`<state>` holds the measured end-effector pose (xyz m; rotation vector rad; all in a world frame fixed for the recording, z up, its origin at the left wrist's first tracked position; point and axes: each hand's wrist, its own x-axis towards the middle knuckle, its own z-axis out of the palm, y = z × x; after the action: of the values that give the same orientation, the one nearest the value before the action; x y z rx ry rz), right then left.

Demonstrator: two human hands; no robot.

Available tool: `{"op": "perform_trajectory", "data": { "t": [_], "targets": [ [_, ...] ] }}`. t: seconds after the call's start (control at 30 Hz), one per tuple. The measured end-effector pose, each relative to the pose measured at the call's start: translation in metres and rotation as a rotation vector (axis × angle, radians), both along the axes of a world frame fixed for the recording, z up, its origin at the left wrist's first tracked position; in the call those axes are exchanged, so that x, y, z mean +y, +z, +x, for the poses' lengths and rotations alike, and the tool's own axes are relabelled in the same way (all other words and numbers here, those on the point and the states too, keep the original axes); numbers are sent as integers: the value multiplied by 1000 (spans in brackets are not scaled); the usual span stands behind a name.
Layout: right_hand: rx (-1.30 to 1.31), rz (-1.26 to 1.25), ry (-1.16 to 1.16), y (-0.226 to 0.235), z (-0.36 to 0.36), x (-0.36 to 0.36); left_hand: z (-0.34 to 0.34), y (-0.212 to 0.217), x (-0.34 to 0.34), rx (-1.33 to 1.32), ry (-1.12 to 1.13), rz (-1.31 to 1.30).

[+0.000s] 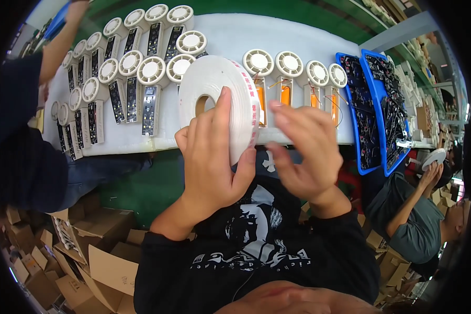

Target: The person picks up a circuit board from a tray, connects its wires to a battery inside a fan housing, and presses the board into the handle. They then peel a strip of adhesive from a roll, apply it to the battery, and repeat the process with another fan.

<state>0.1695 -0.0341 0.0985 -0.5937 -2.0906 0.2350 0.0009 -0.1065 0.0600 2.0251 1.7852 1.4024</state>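
My left hand (209, 159) is closed around a large roll of white tape (214, 78) with red print along its edge. The roll stands upright above the near edge of the white table, its cardboard core showing. My right hand (311, 152) is just to the right of the roll, thumb and fingers apart and slightly blurred, with nothing visible in it. Behind the hands lie white handheld fan bodies with round grilles; several on the left have black circuit boards (150, 110) in their handles. On the right, others hold orange batteries (285, 97) with loose thin wires.
Blue trays (362, 159) full of black parts sit at the table's right end. Another person's arm (57, 57) reaches over the far left, and a person in a grey-green shirt (416, 225) works at the right. Cardboard boxes (104, 222) stand on the floor at lower left.
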Motion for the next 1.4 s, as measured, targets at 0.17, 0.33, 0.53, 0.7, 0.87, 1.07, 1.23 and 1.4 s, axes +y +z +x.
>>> {"op": "perform_trajectory", "data": {
  "t": [0.17,0.33,0.53,0.7,0.87,1.07,1.23,1.4],
  "targets": [
    [-33,50,51,-14,-8,-9,2,2,7,115,112,-60],
    [81,-246,201,-12,-2,-1,-5,5,9,143,107,-70],
    [298,-635,436,-16,2,15,-5,21,4,-57,-83,-174],
    [225,-73,600,-8,30,28,-8,29,-3,-586,-94,-204],
    [176,-445,120,0,46,36,-20,19,-9,-695,-120,-93],
    [-163,-900,9,-18,51,51,-3,10,-4,-616,-72,-218],
    [-289,-810,-85,-31,39,56,-3,9,-4,-599,-78,-243],
    [-387,-407,-64,-45,43,62,-6,8,-2,-600,-67,-240]
  ]
}}
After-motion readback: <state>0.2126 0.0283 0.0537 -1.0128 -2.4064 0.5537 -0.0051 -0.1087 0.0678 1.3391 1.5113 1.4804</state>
